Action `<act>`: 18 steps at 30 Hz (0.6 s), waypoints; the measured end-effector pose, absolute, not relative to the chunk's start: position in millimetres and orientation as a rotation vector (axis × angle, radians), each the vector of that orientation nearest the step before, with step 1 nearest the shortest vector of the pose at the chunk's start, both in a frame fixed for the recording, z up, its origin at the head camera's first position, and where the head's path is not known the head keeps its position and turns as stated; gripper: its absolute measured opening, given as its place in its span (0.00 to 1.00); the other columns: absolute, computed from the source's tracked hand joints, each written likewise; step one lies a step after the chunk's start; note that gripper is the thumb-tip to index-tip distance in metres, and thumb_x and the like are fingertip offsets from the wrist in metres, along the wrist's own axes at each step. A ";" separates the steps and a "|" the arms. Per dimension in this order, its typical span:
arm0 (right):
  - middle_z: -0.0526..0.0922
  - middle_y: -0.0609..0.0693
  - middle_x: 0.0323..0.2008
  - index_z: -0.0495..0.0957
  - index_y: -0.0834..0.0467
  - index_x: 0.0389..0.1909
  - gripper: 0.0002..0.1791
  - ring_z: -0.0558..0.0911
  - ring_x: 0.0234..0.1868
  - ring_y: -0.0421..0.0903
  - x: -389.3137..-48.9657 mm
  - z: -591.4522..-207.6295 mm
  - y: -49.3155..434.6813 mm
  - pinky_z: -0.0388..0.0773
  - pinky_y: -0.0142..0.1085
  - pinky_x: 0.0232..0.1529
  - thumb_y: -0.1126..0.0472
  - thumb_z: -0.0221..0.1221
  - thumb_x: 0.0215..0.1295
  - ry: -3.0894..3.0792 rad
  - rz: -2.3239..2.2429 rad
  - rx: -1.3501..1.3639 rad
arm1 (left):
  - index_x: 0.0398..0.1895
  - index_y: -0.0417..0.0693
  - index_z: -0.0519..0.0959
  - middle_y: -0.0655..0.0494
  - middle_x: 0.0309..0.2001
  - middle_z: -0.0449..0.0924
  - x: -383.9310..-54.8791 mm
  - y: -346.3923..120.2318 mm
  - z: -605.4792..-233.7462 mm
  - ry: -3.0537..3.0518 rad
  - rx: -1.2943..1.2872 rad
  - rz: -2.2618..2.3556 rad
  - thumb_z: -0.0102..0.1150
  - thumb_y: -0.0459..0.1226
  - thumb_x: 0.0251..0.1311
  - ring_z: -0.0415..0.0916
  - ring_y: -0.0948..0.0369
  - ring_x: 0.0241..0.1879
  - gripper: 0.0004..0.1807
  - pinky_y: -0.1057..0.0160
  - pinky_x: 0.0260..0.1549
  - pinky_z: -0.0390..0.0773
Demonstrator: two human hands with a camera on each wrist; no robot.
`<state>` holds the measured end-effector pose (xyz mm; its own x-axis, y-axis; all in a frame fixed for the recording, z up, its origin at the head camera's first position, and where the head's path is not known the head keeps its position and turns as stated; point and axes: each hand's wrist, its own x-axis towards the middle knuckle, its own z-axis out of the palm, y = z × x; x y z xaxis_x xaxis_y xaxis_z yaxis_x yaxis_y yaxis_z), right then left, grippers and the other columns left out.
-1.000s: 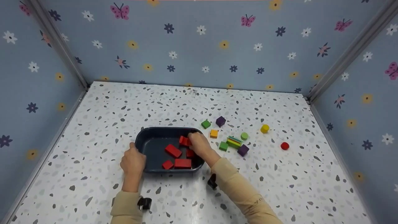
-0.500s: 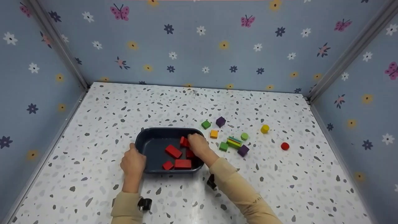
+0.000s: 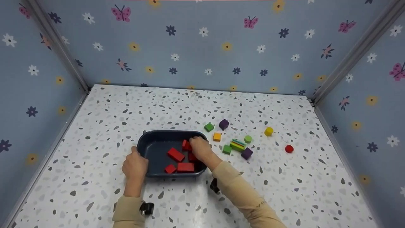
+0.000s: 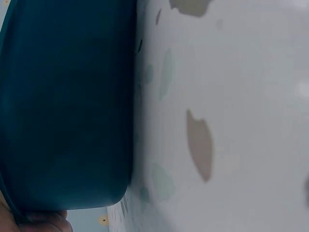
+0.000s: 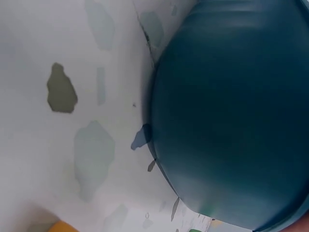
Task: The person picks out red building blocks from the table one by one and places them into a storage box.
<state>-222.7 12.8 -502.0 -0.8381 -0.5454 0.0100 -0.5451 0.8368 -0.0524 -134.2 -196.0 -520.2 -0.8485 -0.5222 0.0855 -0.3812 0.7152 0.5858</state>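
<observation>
A dark blue rectangular tray stands on the speckled table, with several red blocks lying in its middle and right part. My left hand grips the tray's left rim; some of its fingers show under the rim in the left wrist view. At the right end, my right hand holds the rim and partly covers the red blocks beside it. Its fingertips are mostly hidden. In the right wrist view the tray's outer wall fills much of the picture, with a bit of the hand at the corner.
Right of the tray lie green blocks, purple blocks, an orange block, a striped block and a light green round piece. Farther off are a yellow cylinder and a red round piece. Patterned walls enclose the table.
My right hand and sleeve have shifted very slightly left at the tray's end. The left hand, tray and loose blocks stay in place.
</observation>
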 end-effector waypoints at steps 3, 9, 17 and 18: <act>0.77 0.54 0.32 0.76 0.62 0.34 0.08 0.77 0.37 0.50 -222.1 -501.7 14.9 0.75 0.40 0.34 0.66 0.57 0.51 3.034 -0.109 -0.935 | 0.42 0.35 0.67 0.28 0.28 0.74 -134.4 -195.4 -520.7 -2.675 0.713 -0.831 0.48 0.28 0.46 0.73 0.35 0.25 0.16 0.43 0.18 0.67; 0.77 0.54 0.32 0.75 0.62 0.35 0.09 0.77 0.36 0.49 -222.4 -496.7 23.0 0.73 0.39 0.36 0.65 0.59 0.51 3.044 -0.316 -1.008 | 0.42 0.35 0.68 0.28 0.27 0.74 -133.7 -194.3 -521.4 -2.655 0.718 -0.811 0.48 0.28 0.45 0.72 0.34 0.24 0.16 0.42 0.18 0.67; 0.78 0.54 0.35 0.76 0.60 0.37 0.09 0.77 0.37 0.48 -218.4 -488.1 36.4 0.73 0.39 0.37 0.63 0.57 0.55 3.084 -0.548 -0.978 | 0.41 0.35 0.68 0.28 0.26 0.74 -133.9 -194.8 -522.0 -2.642 0.704 -0.805 0.49 0.28 0.44 0.72 0.35 0.24 0.16 0.42 0.17 0.67; 0.78 0.53 0.35 0.76 0.60 0.37 0.09 0.77 0.37 0.47 -218.0 -487.4 37.9 0.73 0.39 0.37 0.63 0.56 0.55 3.089 -0.569 -0.977 | 0.41 0.35 0.68 0.28 0.26 0.74 -133.9 -194.9 -521.7 -2.643 0.703 -0.806 0.49 0.28 0.44 0.72 0.35 0.24 0.16 0.42 0.17 0.67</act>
